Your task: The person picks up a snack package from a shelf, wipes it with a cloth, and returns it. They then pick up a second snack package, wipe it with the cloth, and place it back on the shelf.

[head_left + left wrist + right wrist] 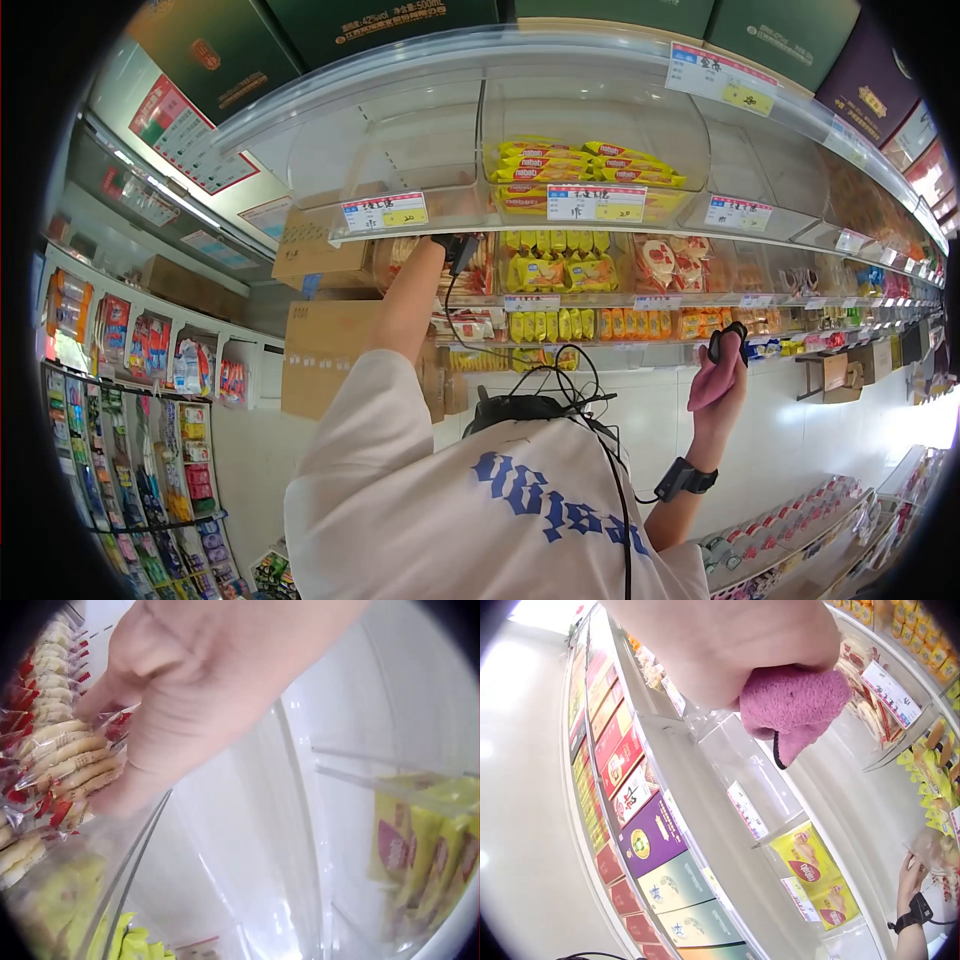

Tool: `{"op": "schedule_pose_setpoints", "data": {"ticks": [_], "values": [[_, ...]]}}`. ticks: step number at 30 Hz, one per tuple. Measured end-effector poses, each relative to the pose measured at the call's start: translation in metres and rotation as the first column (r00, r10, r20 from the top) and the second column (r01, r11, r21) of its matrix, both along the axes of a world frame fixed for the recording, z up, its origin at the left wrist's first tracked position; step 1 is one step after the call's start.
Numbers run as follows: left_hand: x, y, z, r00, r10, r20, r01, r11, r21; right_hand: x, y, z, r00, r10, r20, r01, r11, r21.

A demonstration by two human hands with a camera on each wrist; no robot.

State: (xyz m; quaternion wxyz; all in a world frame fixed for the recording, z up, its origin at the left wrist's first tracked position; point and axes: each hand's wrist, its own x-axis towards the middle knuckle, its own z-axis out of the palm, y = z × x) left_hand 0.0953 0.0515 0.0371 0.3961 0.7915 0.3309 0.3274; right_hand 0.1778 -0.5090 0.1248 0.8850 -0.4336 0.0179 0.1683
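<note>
In the left wrist view, my left hand (187, 697) grips a small stack of round, pale wrapped biscuits (71, 761), thumb on the near side and fingers partly hidden behind. A longer row of the same biscuits (54, 682) runs behind them. From the head view, that arm reaches under the top shelf edge, and the hand is mostly hidden at the bin of wrapped biscuits (400, 262). My right hand (728, 385) is raised away from the shelves and holds a folded pink cloth (791, 701) with a dark edge.
Yellow wafer packs (590, 165) lie in a clear bin on the top shelf, with price tags (595, 203) along its front. Green boxes (390, 20) stand above. Cardboard boxes (330, 350) sit left of the shelves. A clear divider (135, 870) rises beside my left hand.
</note>
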Motion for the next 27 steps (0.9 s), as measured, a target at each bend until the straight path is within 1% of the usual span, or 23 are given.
{"op": "schedule_pose_setpoints", "data": {"ticks": [4, 7, 12, 15, 16, 17, 20, 21, 22, 23, 24, 26, 27], "values": [[-0.029, -0.008, 0.014, 0.999, -0.014, 0.037, 0.017, 0.997, -0.072, 0.003, -0.005, -0.004, 1.0, -0.013, -0.005, 0.013, 1.0, 0.017], [-0.06, -0.019, 0.032, 0.997, -0.027, 0.073, 0.038, 0.986, -0.164, 0.003, -0.004, -0.007, 1.0, -0.015, 0.005, 0.015, 1.0, 0.008], [-0.094, -0.039, 0.055, 0.992, -0.02, 0.124, 0.049, 0.971, -0.236, 0.006, 0.004, -0.01, 0.997, 0.079, -0.02, -0.078, 0.995, 0.067], [-0.115, -0.046, 0.051, 0.995, -0.019, 0.099, 0.049, 0.95, -0.309, 0.006, 0.017, -0.007, 0.992, 0.124, -0.025, -0.123, 0.991, 0.046], [-0.121, -0.049, 0.05, 0.998, -0.001, 0.068, 0.028, 0.916, -0.399, 0.006, 0.022, -0.006, 0.99, 0.141, -0.022, -0.14, 0.99, 0.034], [-0.125, -0.052, 0.05, 0.996, -0.049, 0.073, 0.076, 0.895, -0.44, 0.005, 0.029, -0.005, 0.987, 0.16, -0.023, -0.159, 0.987, 0.035], [-0.133, -0.066, 0.059, 0.997, -0.048, 0.058, 0.058, 0.983, -0.175, 0.006, 0.039, -0.005, 0.975, 0.22, -0.037, -0.219, 0.975, 0.038], [-0.136, -0.065, 0.056, 0.999, -0.018, -0.042, 0.011, 0.987, -0.159, 0.008, 0.041, -0.009, 0.968, 0.245, -0.051, -0.243, 0.969, 0.044], [-0.139, -0.067, 0.052, 0.999, 0.007, -0.049, -0.007, 1.0, 0.0, 0.01, 0.043, -0.012, 0.961, 0.27, -0.065, -0.267, 0.962, 0.05], [-0.141, -0.07, 0.047, 0.998, 0.034, -0.055, -0.025, 0.987, 0.159, 0.011, 0.045, -0.015, 0.953, 0.294, -0.078, -0.289, 0.954, 0.076], [-0.143, -0.076, 0.046, 0.996, 0.061, -0.058, -0.04, 0.948, 0.315, 0.01, 0.047, -0.013, 0.946, 0.312, -0.089, -0.304, 0.948, 0.093], [-0.144, -0.089, 0.044, 0.991, 0.055, 0.121, -0.08, 0.975, 0.21, 0.007, 0.052, -0.007, 0.932, 0.346, -0.111, -0.331, 0.934, 0.131], [-0.143, -0.097, 0.045, 0.975, 0.058, 0.213, -0.092, 0.984, 0.155, 0.006, 0.056, -0.007, 0.932, 0.349, -0.098, -0.341, 0.935, 0.095]]}}
